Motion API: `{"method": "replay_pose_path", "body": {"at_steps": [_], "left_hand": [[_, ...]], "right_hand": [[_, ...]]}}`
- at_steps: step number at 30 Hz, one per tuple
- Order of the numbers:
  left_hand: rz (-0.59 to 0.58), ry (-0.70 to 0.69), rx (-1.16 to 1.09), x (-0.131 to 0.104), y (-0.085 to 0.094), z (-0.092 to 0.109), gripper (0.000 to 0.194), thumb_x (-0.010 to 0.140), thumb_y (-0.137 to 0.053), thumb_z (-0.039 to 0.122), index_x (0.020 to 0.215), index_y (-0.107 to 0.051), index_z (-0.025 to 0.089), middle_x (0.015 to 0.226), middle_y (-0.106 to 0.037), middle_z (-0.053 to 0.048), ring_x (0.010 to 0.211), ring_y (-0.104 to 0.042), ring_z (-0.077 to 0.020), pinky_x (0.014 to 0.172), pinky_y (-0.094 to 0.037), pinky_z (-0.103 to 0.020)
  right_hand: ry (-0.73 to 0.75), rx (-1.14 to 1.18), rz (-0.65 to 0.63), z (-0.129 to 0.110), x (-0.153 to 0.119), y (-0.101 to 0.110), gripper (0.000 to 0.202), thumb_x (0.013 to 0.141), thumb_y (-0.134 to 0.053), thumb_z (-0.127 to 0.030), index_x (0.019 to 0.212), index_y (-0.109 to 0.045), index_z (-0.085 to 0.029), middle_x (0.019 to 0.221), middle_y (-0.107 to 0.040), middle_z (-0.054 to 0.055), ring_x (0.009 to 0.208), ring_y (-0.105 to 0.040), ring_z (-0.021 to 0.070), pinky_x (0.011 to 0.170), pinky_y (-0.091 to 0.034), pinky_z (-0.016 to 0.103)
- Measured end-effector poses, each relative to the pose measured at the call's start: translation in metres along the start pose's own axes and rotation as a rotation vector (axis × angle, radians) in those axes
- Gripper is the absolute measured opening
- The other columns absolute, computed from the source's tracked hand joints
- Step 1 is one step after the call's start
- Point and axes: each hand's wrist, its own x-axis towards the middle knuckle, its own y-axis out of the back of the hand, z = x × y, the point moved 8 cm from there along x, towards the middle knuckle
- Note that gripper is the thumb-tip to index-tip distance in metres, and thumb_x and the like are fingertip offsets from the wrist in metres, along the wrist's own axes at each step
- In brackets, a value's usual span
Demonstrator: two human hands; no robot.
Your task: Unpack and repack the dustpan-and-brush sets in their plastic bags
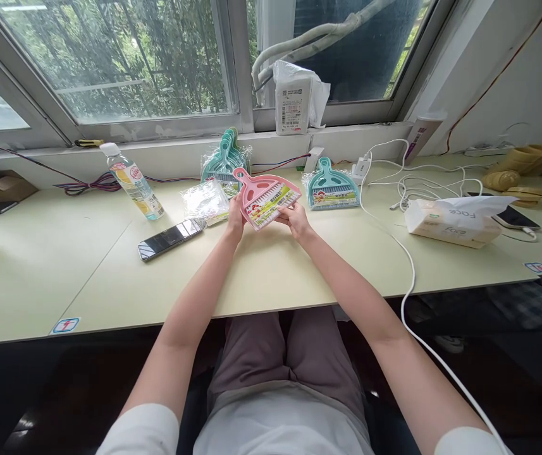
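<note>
A pink dustpan with a small brush and a printed label card (264,196) is held up over the table, tilted. My left hand (236,218) grips its left edge. Fingers of my right hand (295,221) are closed on its lower right corner. Just left of it lies a pile of clear plastic bags with label cards (207,201). Behind stands a stack of teal dustpans in clear wrap (227,158). Over to the right, a teal dustpan set in clear wrap (333,186) rests against the wall ledge.
A phone (171,240) and a drink bottle (132,181) are on the left. To the right are a tissue pack (453,222), tangled white cables (434,185) and a second phone (517,218). One white cable hangs over the table's front edge. A wrapped pack (293,104) stands on the sill.
</note>
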Motion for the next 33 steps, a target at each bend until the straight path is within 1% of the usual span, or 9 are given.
{"method": "replay_pose_path", "body": {"at_steps": [3, 6, 9, 13, 17, 21, 23, 29, 33], "left_hand": [[0.185, -0.134, 0.292, 0.001, 0.023, 0.022, 0.034, 0.096, -0.044, 0.042, 0.124, -0.051, 0.024, 0.122, -0.061, -0.009, 0.119, -0.058, -0.0228, 0.098, -0.05, -0.041], [0.341, -0.261, 0.692, -0.004, 0.043, 0.047, 0.04, 0.094, -0.044, 0.028, 0.134, -0.045, 0.021, 0.144, -0.046, -0.014, 0.141, -0.035, -0.0253, 0.115, -0.032, -0.047], [0.415, -0.211, 1.064, -0.006, 0.057, 0.052, 0.055, 0.091, -0.048, 0.027, 0.142, -0.037, 0.011, 0.154, -0.03, -0.021, 0.148, -0.016, -0.0324, 0.119, -0.012, -0.058], [0.219, -0.143, 1.384, -0.003, 0.051, 0.034, 0.058, 0.09, -0.044, 0.032, 0.142, -0.041, 0.007, 0.152, -0.033, -0.024, 0.148, -0.014, -0.0362, 0.116, 0.003, -0.065], [-0.03, -0.278, 1.457, -0.006, 0.026, 0.024, 0.051, 0.091, -0.036, 0.024, 0.139, -0.049, 0.014, 0.151, -0.04, -0.017, 0.148, -0.017, -0.034, 0.115, 0.01, -0.065], [-0.327, -0.394, 1.418, -0.012, -0.001, 0.012, 0.055, 0.086, -0.031, 0.01, 0.135, -0.054, 0.019, 0.144, -0.051, -0.01, 0.143, -0.033, -0.0274, 0.118, 0.005, -0.06], [-0.393, -0.387, 1.414, -0.011, -0.005, 0.004, 0.053, 0.084, -0.03, 0.008, 0.128, -0.058, 0.018, 0.136, -0.058, -0.011, 0.136, -0.043, -0.0263, 0.119, 0.0, -0.058], [-0.233, -0.314, 1.311, 0.003, 0.009, 0.003, 0.052, 0.085, -0.029, 0.006, 0.129, -0.053, 0.019, 0.112, -0.069, -0.009, 0.107, -0.062, -0.0237, 0.108, -0.034, -0.044], [-0.045, -0.272, 1.318, 0.006, 0.024, 0.015, 0.036, 0.09, -0.033, 0.017, 0.112, -0.061, 0.02, 0.1, -0.068, -0.01, 0.106, -0.059, -0.0261, 0.101, -0.039, -0.042]], "right_hand": [[0.031, 0.006, 0.024, -0.005, 0.0, 0.004, 0.021, 0.078, -0.064, -0.008, 0.093, -0.055, -0.019, 0.079, -0.07, -0.001, 0.07, -0.07, 0.0131, 0.082, -0.062, 0.037], [0.047, 0.019, 0.035, -0.008, 0.003, 0.009, 0.022, 0.077, -0.065, -0.008, 0.093, -0.055, -0.019, 0.083, -0.071, -0.001, 0.071, -0.071, 0.0127, 0.082, -0.062, 0.036], [0.037, 0.03, 0.043, -0.006, 0.007, 0.014, 0.023, 0.077, -0.064, -0.008, 0.094, -0.055, -0.019, 0.084, -0.071, -0.001, 0.072, -0.07, 0.0124, 0.08, -0.062, 0.034], [0.037, 0.027, 0.042, -0.005, 0.009, 0.016, 0.021, 0.077, -0.062, -0.007, 0.095, -0.056, -0.018, 0.084, -0.071, -0.001, 0.071, -0.07, 0.0121, 0.079, -0.062, 0.033], [0.037, 0.011, 0.04, -0.003, 0.007, 0.013, 0.02, 0.078, -0.062, -0.008, 0.094, -0.057, -0.018, 0.084, -0.071, 0.0, 0.073, -0.07, 0.0122, 0.08, -0.062, 0.033], [0.035, 0.008, 0.034, -0.002, 0.007, 0.013, 0.019, 0.078, -0.062, -0.007, 0.093, -0.057, -0.017, 0.084, -0.071, 0.0, 0.071, -0.07, 0.0126, 0.078, -0.063, 0.033], [0.03, 0.004, 0.032, -0.001, 0.008, 0.014, 0.018, 0.078, -0.062, -0.006, 0.092, -0.057, -0.017, 0.084, -0.071, 0.001, 0.07, -0.07, 0.013, 0.077, -0.063, 0.033], [-0.017, -0.028, 0.025, 0.004, 0.013, 0.019, 0.02, 0.079, -0.062, -0.007, 0.096, -0.058, -0.017, 0.089, -0.073, 0.002, 0.074, -0.071, 0.0133, 0.078, -0.062, 0.032], [-0.043, -0.07, -0.003, 0.007, 0.013, 0.016, 0.021, 0.079, -0.063, -0.007, 0.097, -0.057, -0.016, 0.087, -0.073, 0.002, 0.072, -0.071, 0.0126, 0.075, -0.062, 0.03]]}}
